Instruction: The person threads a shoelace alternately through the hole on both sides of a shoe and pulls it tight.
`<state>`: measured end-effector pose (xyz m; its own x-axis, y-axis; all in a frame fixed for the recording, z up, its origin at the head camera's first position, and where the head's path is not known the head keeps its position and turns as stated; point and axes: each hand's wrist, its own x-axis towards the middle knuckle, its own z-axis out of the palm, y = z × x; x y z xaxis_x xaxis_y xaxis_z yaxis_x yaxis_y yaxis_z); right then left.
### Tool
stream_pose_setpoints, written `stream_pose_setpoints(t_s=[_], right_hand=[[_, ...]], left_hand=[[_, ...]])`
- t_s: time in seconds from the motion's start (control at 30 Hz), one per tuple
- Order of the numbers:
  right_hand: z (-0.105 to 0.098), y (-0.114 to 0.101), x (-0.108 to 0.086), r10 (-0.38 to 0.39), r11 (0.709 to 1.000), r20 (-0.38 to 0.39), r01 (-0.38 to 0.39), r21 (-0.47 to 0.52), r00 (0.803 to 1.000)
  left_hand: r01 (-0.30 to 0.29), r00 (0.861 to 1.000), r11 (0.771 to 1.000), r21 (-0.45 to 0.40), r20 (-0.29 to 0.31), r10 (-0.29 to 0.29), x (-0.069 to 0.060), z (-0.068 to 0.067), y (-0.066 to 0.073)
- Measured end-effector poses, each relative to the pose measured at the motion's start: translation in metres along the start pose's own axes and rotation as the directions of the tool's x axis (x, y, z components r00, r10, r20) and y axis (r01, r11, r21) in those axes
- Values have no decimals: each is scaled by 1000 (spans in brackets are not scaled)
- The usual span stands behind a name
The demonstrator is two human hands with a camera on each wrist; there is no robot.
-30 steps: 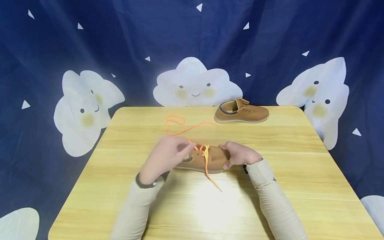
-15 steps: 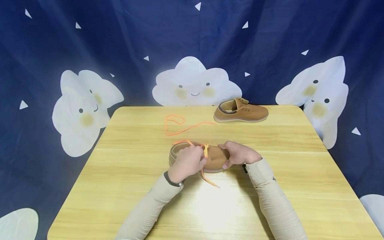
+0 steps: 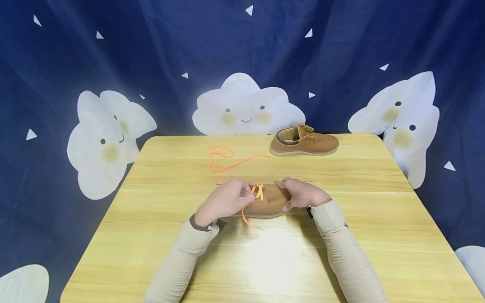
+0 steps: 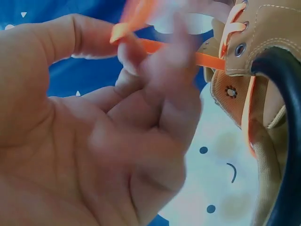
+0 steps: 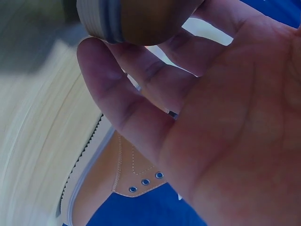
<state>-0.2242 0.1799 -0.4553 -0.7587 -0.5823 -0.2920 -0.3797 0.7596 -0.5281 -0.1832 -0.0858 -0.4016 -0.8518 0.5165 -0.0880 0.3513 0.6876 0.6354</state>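
A brown shoe (image 3: 270, 206) lies on its sole near the middle of the table, toe to the right. My right hand (image 3: 303, 194) grips its toe from the right; in the right wrist view the fingers (image 5: 136, 94) lie along the toe. Above the shoe's opening, my left hand (image 3: 227, 200) pinches an orange lace. The left wrist view shows that lace (image 4: 209, 61) between thumb and index finger, running to the eyelet flap. Yellow-orange lace (image 3: 260, 192) crosses the front eyelets, and a loose orange end (image 3: 244, 216) hangs over the near side.
A second brown shoe (image 3: 307, 143), with no lace in its eyelets, stands at the back edge of the wooden table (image 3: 151, 235). Left of it lies a loose orange lace (image 3: 227, 168). Behind the table hangs a blue curtain (image 3: 170, 42) with clouds.
My left hand went right and down to the laces, then back left a little with the lace pinched. The hanging end has shifted left. The right hand has stayed on the toe.
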Motion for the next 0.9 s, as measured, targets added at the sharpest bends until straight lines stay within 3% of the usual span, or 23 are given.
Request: stream_pose_setpoints(t_s=[0.27, 0.57, 0.7, 0.8, 0.9], right_hand=[[-1, 2, 0, 7, 1000, 6, -8, 30, 1000], [-2, 1, 1, 22, 999, 10, -22, 36, 1000], [-4, -10, -3, -29, 999, -54, 31, 23, 998], [-8, -27, -8, -167, 982, -172, 179, 60, 971], [-10, -47, -10, -357, 907, -261, 399, 133, 897]], left_hand=[[-27, 996, 984, -175, 84, 42, -2, -9, -3], [-143, 977, 946, -293, 111, 182, -13, -24, -3], [-169, 969, 932, -320, 117, 216, -19, -29, 0], [-202, 962, 924, -326, 109, 249, -23, -31, 4], [-234, 954, 913, -333, 101, 281, -26, -33, 7]])
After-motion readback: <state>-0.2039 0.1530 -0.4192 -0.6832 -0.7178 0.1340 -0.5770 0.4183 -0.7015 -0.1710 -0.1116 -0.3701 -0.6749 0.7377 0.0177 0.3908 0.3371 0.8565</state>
